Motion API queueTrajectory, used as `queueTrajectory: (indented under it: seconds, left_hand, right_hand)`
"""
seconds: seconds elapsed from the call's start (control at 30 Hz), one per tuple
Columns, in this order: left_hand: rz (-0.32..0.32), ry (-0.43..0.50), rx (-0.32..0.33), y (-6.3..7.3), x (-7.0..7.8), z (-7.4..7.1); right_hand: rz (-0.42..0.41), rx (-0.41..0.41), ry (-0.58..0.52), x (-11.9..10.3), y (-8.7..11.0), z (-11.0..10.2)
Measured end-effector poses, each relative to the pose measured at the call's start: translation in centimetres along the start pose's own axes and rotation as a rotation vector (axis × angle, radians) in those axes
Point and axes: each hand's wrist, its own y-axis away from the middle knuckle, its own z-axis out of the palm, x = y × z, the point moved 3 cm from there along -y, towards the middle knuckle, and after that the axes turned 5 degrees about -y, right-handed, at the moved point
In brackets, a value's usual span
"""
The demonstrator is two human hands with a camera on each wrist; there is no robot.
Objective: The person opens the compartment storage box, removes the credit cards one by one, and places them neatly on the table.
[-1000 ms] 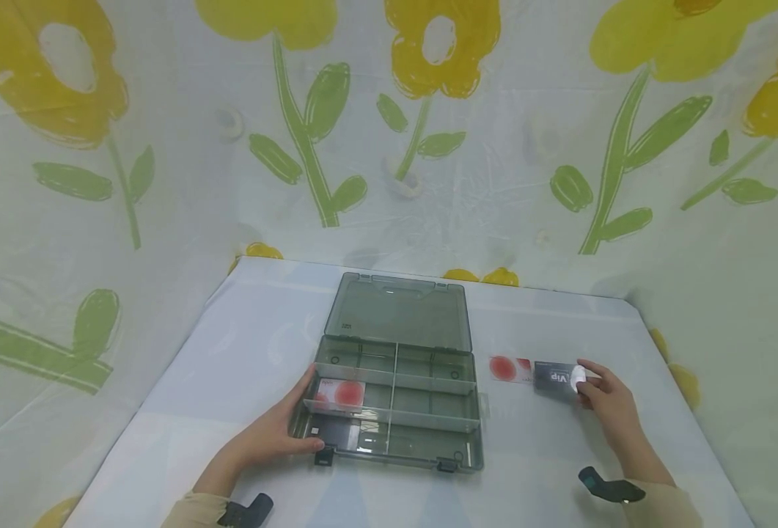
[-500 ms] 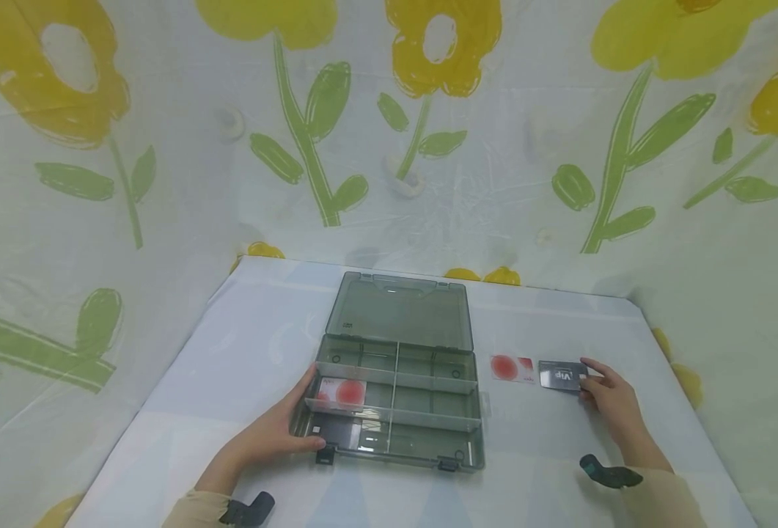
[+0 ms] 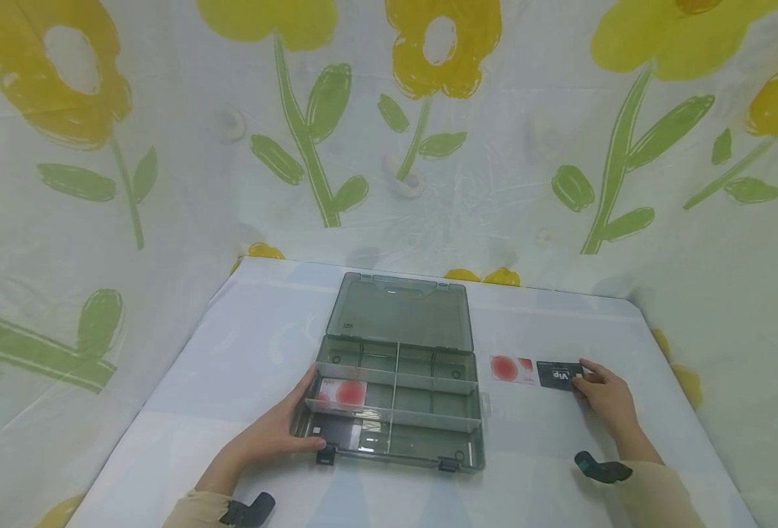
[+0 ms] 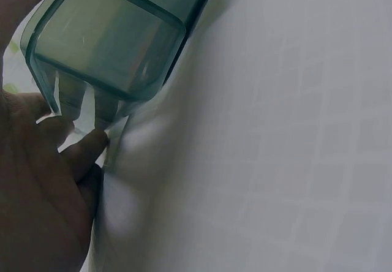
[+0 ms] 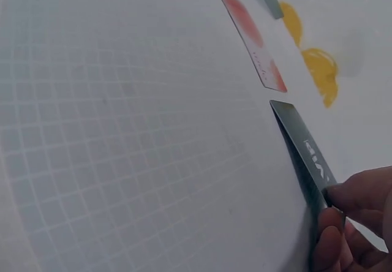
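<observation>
While left fingers (image 3: 304, 444) grip the box's (image 3: 431, 402) edge, right fingers (image 5: 361, 191), well apart, pinch a black card (image 3: 556, 375).

1. I see a black Vip card (image 3: 553, 374) with white lettering.
2. My feed shows a white card (image 3: 512, 369) patterned in red.
3. The compartment box (image 3: 428, 419) reads translucent grey-green.
4. White backdrop cloth (image 3: 487, 183): yellow flowers, green stems.
5. Beige sleeve (image 3: 662, 495).
</observation>
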Motion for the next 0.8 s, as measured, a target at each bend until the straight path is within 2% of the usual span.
queueTrajectory:
  seconds: [0.8]
  left_hand:
    - [-0.005,0.003,0.002,0.08,-0.09,0.11]
  right_hand:
    - [0.019,0.058,0.035,0.26,-0.02,0.38]
